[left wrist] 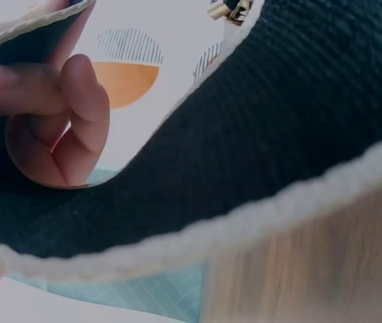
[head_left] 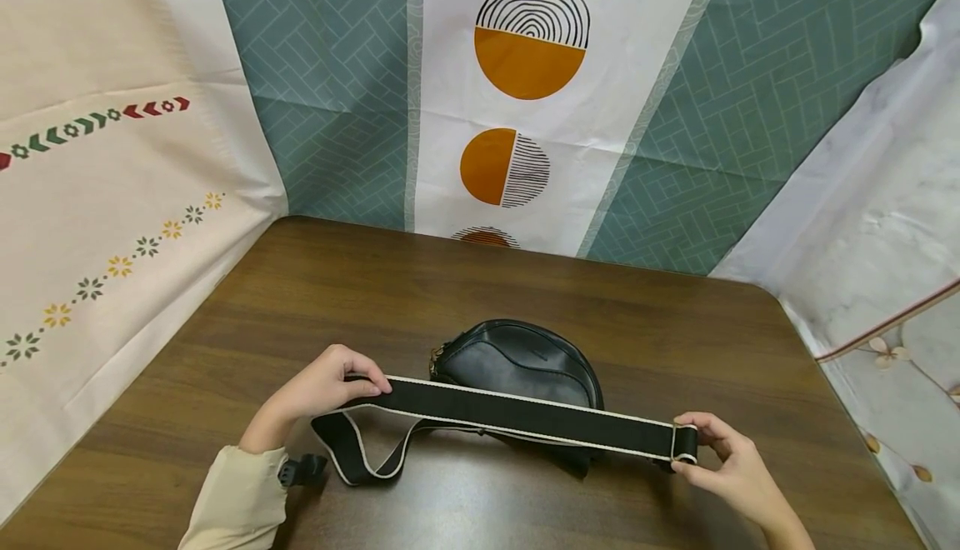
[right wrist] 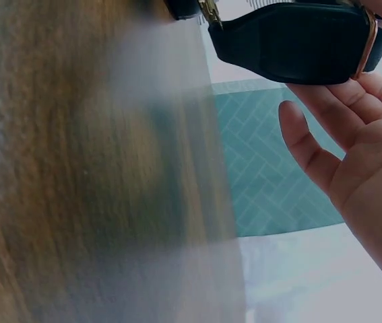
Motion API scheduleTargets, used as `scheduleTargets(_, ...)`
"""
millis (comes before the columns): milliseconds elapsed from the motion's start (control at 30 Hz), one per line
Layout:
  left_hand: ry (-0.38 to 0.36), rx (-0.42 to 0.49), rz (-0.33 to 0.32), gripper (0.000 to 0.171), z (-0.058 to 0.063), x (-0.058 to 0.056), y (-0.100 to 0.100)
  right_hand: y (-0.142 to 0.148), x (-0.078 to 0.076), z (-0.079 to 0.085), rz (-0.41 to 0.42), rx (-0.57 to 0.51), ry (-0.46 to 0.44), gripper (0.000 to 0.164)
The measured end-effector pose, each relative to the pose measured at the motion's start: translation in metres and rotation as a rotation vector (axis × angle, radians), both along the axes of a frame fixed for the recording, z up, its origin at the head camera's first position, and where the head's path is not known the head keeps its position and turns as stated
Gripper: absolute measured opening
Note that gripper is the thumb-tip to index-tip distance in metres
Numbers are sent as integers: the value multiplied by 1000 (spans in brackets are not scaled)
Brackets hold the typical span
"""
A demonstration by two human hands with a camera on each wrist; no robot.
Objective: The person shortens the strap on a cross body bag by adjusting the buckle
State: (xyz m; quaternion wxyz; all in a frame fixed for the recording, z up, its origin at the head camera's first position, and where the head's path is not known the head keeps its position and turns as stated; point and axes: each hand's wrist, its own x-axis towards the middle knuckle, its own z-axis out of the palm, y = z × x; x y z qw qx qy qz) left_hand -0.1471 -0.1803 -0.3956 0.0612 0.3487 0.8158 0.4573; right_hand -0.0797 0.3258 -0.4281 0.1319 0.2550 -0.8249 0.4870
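Note:
A black strap (head_left: pixel 525 413) with white edging stretches between both hands, in front of a black leather bag (head_left: pixel 517 358) on the table. My left hand (head_left: pixel 330 383) pinches the strap's left end; in the left wrist view the strap (left wrist: pixel 244 148) curves around curled fingers (left wrist: pixel 86 128). Below that hand the slack part hangs in a loop. My right hand (head_left: pixel 723 467) grips the strap's right end at a metal buckle (head_left: pixel 672 442). In the right wrist view the dark strap end (right wrist: pixel 298 44) and a gold-coloured ring (right wrist: pixel 366 44) lie against the fingers.
The brown wooden table (head_left: pixel 337 283) runs back to a green and white patterned cloth (head_left: pixel 337 117). Pale cloths hang at the left (head_left: pixel 112 200) and right sides. A black band (head_left: pixel 302 471) sits at the left wrist.

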Motion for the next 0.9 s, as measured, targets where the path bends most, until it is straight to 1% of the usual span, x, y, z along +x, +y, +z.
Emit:
scheduleTargets(133, -10, -20, 16, 12, 2, 0, -3, 4, 1, 1, 3, 13, -13, 53)
scheduleTargets(267, -6, -29, 28, 12, 1, 1, -7, 8, 2, 2, 11, 27, -28, 52)
scheduleTargets(467, -54, -54, 32, 10, 0, 4, -9, 11, 2, -1, 51, 43, -40, 55)
scheduleTargets(533, -55, -52, 14, 10, -1, 5, -10, 12, 2, -2, 82, 47, -33, 56)
scheduleTargets(633, -23, -63, -37, 10, -5, 5, -11, 14, 1, -2, 142, 69, -29, 56)
scheduleTargets(733, -30, -92, -96, 11, -7, 6, -12, 15, 0, 0, 206, 120, -34, 55)
scheduleTargets(800, -51, -105, -128, 12, -8, 7, -13, 16, 0, 1, 239, 133, -29, 54)
scheduleTargets(900, -75, -100, -154, 12, -8, 9, -12, 17, 2, 0, 285, 79, -29, 47)
